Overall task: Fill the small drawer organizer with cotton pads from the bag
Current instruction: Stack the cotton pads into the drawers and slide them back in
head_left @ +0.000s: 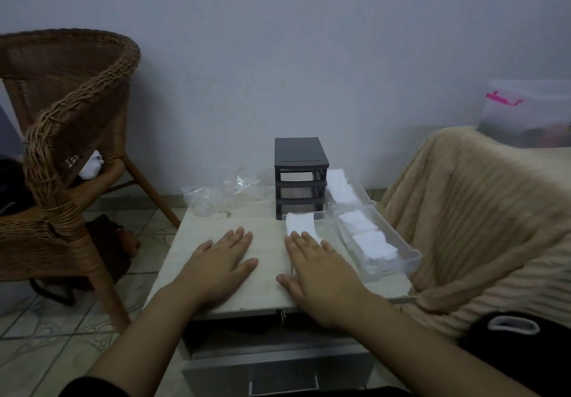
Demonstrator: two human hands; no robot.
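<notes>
Here, the dark drawer organizer (301, 177) stands at the back of the surface (265, 242), its three slots open and without drawers. One clear drawer (327, 230) lies just in front of it, holding white cotton pads (299, 222) at its far end. Two more clear drawers lie to the right: the rear drawer (362, 189) beside the organizer and the front drawer (404, 262) near the surface's edge, both lined with pads. The crumpled clear bag (219, 194) lies at the back left.

Your left hand (221, 265) rests flat on the surface, fingers straight and close together. Your right hand (321, 273) lies flat too, over the near end of the middle drawer, fingertips at the pads' edge.

Around these are a wicker chair (61, 112) on the left and a beige blanket (479, 211) on the right.
</notes>
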